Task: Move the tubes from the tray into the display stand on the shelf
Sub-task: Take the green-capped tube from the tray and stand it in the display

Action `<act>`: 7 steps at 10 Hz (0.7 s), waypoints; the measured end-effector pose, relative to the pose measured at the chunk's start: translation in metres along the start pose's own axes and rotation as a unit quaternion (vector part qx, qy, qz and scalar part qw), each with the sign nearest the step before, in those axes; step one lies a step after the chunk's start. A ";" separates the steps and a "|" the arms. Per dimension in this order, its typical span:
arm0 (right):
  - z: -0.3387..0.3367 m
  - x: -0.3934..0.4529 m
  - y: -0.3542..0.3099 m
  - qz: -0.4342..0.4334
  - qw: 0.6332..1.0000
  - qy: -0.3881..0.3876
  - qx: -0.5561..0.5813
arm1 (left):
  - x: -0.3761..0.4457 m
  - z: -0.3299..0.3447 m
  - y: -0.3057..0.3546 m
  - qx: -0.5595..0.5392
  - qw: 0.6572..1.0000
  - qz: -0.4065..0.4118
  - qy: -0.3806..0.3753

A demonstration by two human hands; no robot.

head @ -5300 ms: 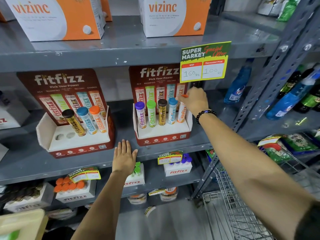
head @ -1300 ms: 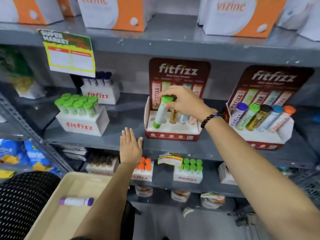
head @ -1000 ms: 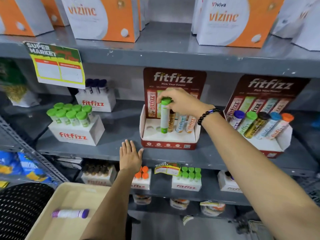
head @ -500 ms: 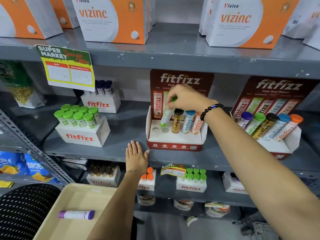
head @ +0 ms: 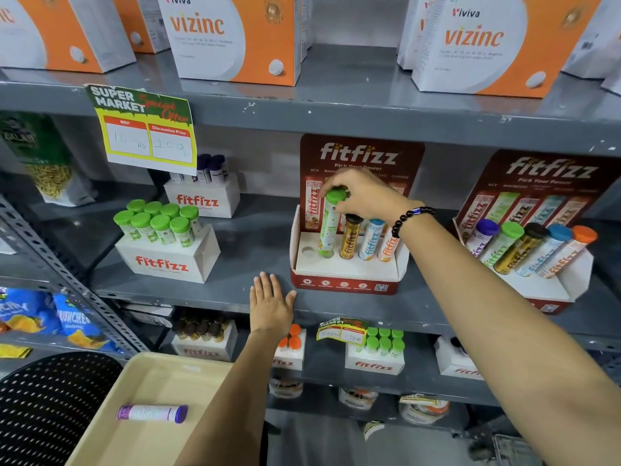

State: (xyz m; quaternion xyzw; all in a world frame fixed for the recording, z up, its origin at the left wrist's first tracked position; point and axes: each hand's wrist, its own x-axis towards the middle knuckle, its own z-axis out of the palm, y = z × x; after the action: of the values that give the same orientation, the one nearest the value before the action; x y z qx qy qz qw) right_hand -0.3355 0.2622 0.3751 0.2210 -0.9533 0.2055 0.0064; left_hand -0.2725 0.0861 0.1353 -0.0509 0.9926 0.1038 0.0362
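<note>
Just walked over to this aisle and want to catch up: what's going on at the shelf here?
A person is stocking the red cardboard fitfizz display stand on the grey metal shelf. Their right hand grips the cap of a green-capped tube standing in the second hole; the leftmost hole is empty. The left hand rests flat on the shelf edge. One purple-capped white tube lies in the beige plastic tray below.

Stand [head: 346,284] on shelf [head: 235,297], four tubes [head: 349,242] in it, leftmost hole free; second stand [head: 551,287] to its right; box [head: 168,264] to its left; tray [head: 111,438] below-left, one tube [head: 151,413] lying in it
</note>
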 end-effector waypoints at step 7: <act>0.021 0.009 0.014 0.007 1.000 0.002 0.012 | 0.004 0.007 -0.001 -0.005 1.000 -0.007 0.007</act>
State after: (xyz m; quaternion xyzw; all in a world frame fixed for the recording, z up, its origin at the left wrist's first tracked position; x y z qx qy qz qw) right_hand -0.3483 0.2616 0.3514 0.2138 -0.9522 0.2179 0.0046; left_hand -0.2756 0.0862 0.1279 -0.0589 0.9920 0.1078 0.0296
